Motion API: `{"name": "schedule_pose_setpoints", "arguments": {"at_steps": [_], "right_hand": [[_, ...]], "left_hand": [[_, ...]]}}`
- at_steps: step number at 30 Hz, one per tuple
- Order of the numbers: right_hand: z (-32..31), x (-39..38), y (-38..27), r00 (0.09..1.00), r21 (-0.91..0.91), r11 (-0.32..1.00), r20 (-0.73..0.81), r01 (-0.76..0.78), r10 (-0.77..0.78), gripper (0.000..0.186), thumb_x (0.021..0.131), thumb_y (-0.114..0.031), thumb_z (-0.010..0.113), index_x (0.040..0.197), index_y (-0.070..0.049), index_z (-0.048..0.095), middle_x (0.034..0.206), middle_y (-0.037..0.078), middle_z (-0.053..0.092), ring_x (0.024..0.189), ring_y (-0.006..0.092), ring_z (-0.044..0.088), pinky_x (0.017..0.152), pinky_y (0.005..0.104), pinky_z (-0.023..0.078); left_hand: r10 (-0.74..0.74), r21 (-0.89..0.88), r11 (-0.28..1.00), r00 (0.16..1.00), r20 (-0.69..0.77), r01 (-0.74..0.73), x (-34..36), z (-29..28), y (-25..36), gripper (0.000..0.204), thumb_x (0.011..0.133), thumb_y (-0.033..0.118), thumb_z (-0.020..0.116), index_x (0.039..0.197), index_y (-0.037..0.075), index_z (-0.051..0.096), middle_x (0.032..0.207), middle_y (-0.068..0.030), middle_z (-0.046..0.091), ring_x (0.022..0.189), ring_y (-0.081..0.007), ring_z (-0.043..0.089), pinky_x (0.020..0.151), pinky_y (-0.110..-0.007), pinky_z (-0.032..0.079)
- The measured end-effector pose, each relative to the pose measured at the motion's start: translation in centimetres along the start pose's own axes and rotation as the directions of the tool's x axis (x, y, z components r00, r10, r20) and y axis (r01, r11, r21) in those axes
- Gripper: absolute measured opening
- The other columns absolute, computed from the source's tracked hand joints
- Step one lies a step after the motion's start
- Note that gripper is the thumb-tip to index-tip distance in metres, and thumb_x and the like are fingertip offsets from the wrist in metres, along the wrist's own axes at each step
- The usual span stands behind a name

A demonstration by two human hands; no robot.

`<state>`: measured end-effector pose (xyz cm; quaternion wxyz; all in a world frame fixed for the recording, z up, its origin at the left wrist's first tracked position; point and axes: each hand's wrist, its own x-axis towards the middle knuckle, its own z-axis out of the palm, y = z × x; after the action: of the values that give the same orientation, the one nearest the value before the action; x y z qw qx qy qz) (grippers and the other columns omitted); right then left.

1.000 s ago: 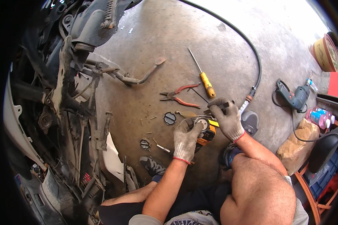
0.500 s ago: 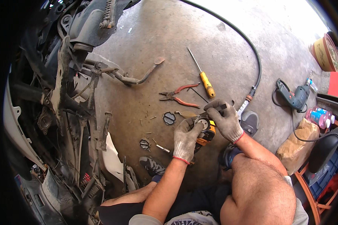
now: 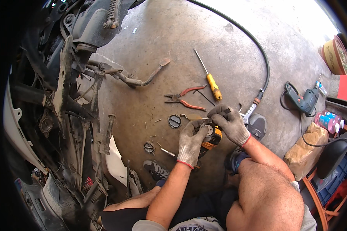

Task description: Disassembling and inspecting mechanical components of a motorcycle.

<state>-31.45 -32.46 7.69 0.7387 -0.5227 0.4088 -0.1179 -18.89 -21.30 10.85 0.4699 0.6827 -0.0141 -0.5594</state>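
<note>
My left hand (image 3: pixel 190 142), in a grey glove with a red cuff, is closed on a small round metal part (image 3: pixel 209 131) with a pale face. Close beside it, my gloved right hand (image 3: pixel 231 125) pinches a small dark piece (image 3: pixel 227 111), whose kind I cannot make out. Beneath both hands lies a yellow-and-black tool (image 3: pixel 209 146), mostly covered by them. To the left of my left hand are a dark round cover (image 3: pixel 174 121), a smaller one (image 3: pixel 149 147) and a metal socket bit (image 3: pixel 167 152). Several small screws (image 3: pixel 157 120) are scattered around these.
Red-handled pliers (image 3: pixel 185 99) and a yellow screwdriver (image 3: pixel 213 87) lie ahead on the concrete. A dirty motorcycle frame (image 3: pixel 65 77) fills the left side. At right are a corded drill (image 3: pixel 302 98), a stone block (image 3: pixel 305 150) and bottles (image 3: pixel 329 121); a black hose (image 3: pixel 254 40) curves past.
My right hand has shifted slightly left, and the small dark piece in its fingers is at a different angle. The round part has turned a little in my left hand.
</note>
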Motion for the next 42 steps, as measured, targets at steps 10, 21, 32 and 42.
{"name": "schedule_pose_setpoints", "arguments": {"at_steps": [10,21,32,42], "right_hand": [[-0.1,0.0,0.4,0.999,0.077,0.996,-0.025,0.039,-0.037,0.019,0.093,-0.014,0.062,0.104,0.001,0.068,0.098,0.01,0.073,0.093,0.0133,0.068,0.084,0.029,0.054],[-0.3,0.2,0.4,1.0,0.112,0.994,0.008,-0.006,0.006,0.019,0.093,-0.012,0.062,0.105,0.002,0.067,0.097,0.01,0.073,0.091,0.0129,0.067,0.083,0.0288,0.054],[-0.1,0.1,-0.8,0.999,0.039,0.999,0.032,0.034,-0.036,0.02,0.093,-0.013,0.062,0.105,0.002,0.067,0.096,0.01,0.072,0.091,0.0136,0.067,0.083,0.029,0.054],[0.2,0.1,-0.9,0.999,-0.042,0.998,0.033,0.041,-0.039,0.021,0.093,-0.015,0.061,0.103,0.002,0.068,0.096,0.01,0.072,0.091,0.0138,0.067,0.082,0.0297,0.054]], "left_hand": [[0.021,0.02,1.0,1.0,0.007,-0.021,-0.2,0.3,0.3,0.036,0.088,0.005,0.067,0.12,-0.007,0.056,0.101,-0.0073,0.066,0.081,-0.0087,0.059,0.068,-0.022,0.047],[-0.055,-0.049,0.997,0.997,0.062,0.059,-0.2,-0.5,0.5,0.035,0.087,0.007,0.07,0.118,-0.006,0.061,0.102,-0.0102,0.071,0.087,-0.0126,0.068,0.078,-0.025,0.055],[-0.094,-0.158,0.98,0.984,0.149,0.117,-0.2,-0.7,0.8,0.032,0.087,0.002,0.068,0.118,-0.007,0.061,0.103,-0.0114,0.07,0.088,-0.0165,0.07,0.08,-0.029,0.058],[-0.087,-0.135,0.985,0.984,0.156,0.109,-0.4,-0.4,0.8,0.031,0.087,0.004,0.069,0.116,-0.006,0.063,0.104,-0.0105,0.071,0.088,-0.0146,0.069,0.079,-0.027,0.056]]}}
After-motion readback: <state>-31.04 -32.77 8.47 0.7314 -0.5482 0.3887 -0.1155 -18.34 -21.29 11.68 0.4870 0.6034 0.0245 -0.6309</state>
